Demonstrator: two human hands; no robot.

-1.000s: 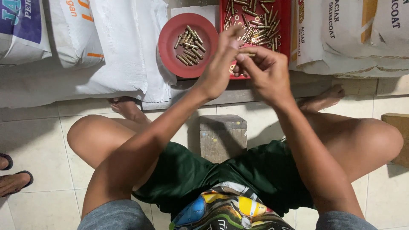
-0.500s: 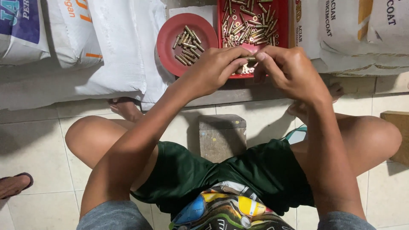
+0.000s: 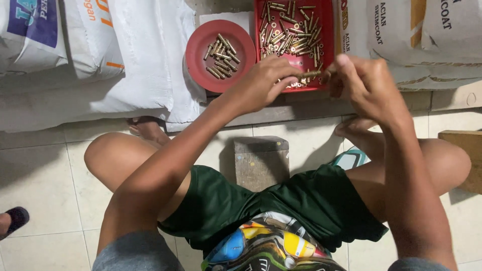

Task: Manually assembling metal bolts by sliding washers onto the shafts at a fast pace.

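1. Hands meet just in front of the red tray (image 3: 329, 30), above its near edge, so a new part is always close.
2. Left hand (image 3: 263, 85) has its fingers closed narrow on a brass bolt (image 3: 310, 74); the bolt lies almost level and sticks out toward the other hand.
3. Right hand (image 3: 369, 85) touches the free end of the bolt with curled fingers; probably it holds a small piece there, but the fingers hide it and I cannot tell if they grip anything.
4. Tray is full of loose brass bolts and small rings, mixed in one heap.
5. Round red plate (image 3: 198, 65) stands just beside the tray, on its left, and has a smaller pile of bolts (image 3: 221, 55); the two piles are kept apart, it seems to separate one kind from the other.
6. Both tray and plate rest on a low ledge between white sacks (image 3: 125, 60).
7. Person sits low on a wooden block (image 3: 261, 160) over the tiled floor (image 3: 40, 175), knees wide, so both arms reach the ledge easily.
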